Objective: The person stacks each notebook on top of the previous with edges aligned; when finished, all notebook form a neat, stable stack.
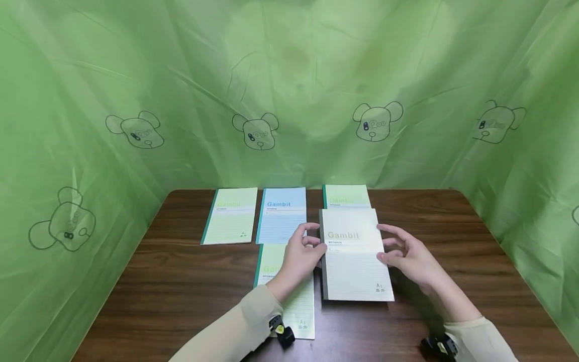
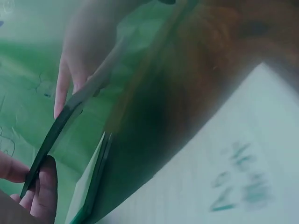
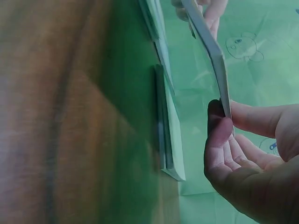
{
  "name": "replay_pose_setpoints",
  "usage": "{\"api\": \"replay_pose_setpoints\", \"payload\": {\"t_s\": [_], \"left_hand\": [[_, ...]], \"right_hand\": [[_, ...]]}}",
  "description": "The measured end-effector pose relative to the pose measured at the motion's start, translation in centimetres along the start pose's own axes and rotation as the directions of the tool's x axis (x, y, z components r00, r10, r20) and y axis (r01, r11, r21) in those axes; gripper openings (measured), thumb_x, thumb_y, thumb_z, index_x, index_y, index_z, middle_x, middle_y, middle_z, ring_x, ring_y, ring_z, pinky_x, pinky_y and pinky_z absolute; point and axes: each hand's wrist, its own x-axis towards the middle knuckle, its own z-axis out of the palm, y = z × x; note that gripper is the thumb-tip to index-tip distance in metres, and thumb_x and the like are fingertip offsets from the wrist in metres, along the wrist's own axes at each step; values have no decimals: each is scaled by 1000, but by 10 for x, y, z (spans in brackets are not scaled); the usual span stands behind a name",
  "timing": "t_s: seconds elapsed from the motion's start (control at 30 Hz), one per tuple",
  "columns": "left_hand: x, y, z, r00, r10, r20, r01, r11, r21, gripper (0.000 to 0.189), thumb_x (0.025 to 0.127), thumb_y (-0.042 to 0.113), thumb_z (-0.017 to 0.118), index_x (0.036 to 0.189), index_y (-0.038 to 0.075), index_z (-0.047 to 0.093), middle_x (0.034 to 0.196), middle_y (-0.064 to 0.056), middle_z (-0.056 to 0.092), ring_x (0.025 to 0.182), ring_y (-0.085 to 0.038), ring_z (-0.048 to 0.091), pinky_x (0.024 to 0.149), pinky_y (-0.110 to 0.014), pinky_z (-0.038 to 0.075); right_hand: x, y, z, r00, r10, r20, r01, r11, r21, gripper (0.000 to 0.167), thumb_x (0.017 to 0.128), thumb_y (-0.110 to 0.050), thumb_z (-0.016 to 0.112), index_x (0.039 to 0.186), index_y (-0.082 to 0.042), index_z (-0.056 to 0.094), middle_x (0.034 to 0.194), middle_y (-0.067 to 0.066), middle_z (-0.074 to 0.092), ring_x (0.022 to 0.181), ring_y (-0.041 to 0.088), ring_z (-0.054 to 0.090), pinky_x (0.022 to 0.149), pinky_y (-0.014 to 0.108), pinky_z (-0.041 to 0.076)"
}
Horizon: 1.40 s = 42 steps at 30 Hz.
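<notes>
One white notebook (image 1: 355, 274), grey-spined, lettered "Gambit": I hold it raised above the table (image 1: 181, 291), its upper part hiding the lower part of a green notebook (image 1: 347, 195) at back right, my left hand (image 1: 300, 256) pinching the spine edge between thumb and fingers, my right hand (image 1: 411, 259) pinching the opposite edge likewise. Also on the table before me: a second green notebook (image 1: 230, 216) at back left, a blue notebook (image 1: 282, 221) just beside it, and a third green notebook (image 1: 300, 301) nearer me, partly hidden by my left hand and sleeve (image 1: 239, 322).
</notes>
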Motion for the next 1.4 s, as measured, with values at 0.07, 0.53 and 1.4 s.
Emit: {"api": "replay_pose_setpoints", "payload": {"t_s": [0.07,0.53,1.4], "left_hand": [[6,2,1,1000,-1,-16,1,1000,8,50,95,3,72,142,19,63,97,-5,75,71,-19,71,65,-45,65],[65,17,14,992,10,-126,-19,997,-71,51,94,-3,68,142,16,68,110,-5,76,97,-20,70,85,-35,59],[110,17,25,987,-24,-159,8,995,-102,54,95,-12,61,145,8,68,129,-9,70,114,-24,65,94,-36,57]], "right_hand": [[7,-2,-2,1000,-11,-6,11,1000,-2,77,99,-4,79,166,-8,42,134,27,68,96,23,75,87,28,60],[52,-32,-11,995,21,-99,-20,1000,9,75,105,-7,70,172,-10,35,146,30,62,108,18,71,92,25,55],[107,14,-3,940,9,-342,114,935,336,62,106,-10,73,163,2,48,158,26,56,120,2,66,102,13,49]]}}
